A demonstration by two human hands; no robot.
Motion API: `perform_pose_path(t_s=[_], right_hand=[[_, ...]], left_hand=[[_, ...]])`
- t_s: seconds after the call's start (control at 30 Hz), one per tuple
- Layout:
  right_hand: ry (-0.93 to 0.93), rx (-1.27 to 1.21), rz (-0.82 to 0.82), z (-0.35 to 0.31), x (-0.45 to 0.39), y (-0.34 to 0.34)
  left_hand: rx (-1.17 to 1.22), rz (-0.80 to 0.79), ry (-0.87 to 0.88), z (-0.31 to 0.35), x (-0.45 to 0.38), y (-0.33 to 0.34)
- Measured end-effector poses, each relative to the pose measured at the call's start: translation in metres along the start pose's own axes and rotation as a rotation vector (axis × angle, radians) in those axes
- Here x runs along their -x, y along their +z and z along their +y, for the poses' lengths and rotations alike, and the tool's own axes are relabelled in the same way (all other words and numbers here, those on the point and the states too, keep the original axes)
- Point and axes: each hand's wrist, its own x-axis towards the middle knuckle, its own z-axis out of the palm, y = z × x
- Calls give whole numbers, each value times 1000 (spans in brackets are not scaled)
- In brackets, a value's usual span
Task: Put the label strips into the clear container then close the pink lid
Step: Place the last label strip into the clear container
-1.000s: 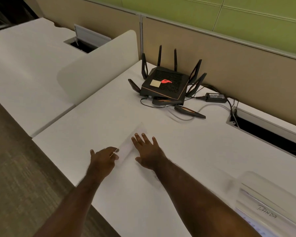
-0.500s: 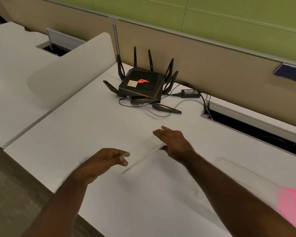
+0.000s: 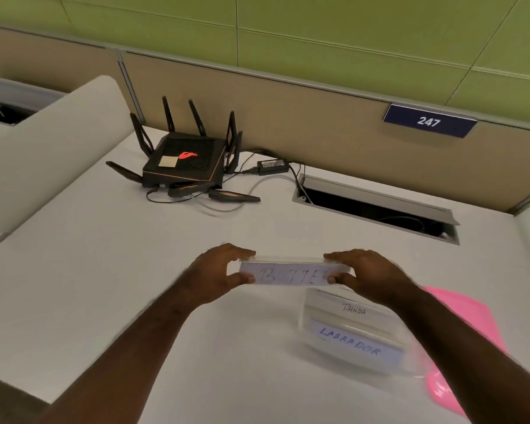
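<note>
On the far left of the tabletop point(image 3: 89, 270) a black router point(image 3: 184, 162) sits well clear of my work. Nearer the middle, my left hand point(image 3: 214, 275) pinches the left end of a label strip point(image 3: 288, 275) between thumb and fingertips, and my right hand point(image 3: 371, 276) pinches its right end the same way, so the strip hangs level between both hands, off the tabletop. Its writing is too blurred to read fully. Just below and right of the strip lies the clear container point(image 3: 352, 335), open, with strips marked PANDA and LABRADOR already inside. The pink lid point(image 3: 468, 325) rests at the right, partly behind my right forearm, not yet on. I judge the loading partly done: this strip must go in, and the lid remains to close.
</note>
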Motion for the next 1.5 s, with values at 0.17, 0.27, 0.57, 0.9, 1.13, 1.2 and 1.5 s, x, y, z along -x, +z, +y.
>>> perform_pose_path(t_s=[0.17,0.27,0.57,0.9,1.13,1.2,1.5], right_hand=[[91,-23,74,45,44,-23],[139,-25,100,66,64,-30],[292,142,121,93,97,-9],[281,327,88,83,85,27],[270,471,26,79,82,41],[261,440,58,78,85,37],[664,15,637,129,150,-2]], left_hand=[[-133,-37,137,43,-34,32],[-195,-29,214,68,-51,49],[-590,-103,260,105,-66,98],[-990,-217,189,117,-67,125],[-1052,-260,132,119,-65,143],[-1035,-238,152,121,-65,145],[-738,36,406,189,-57,157]])
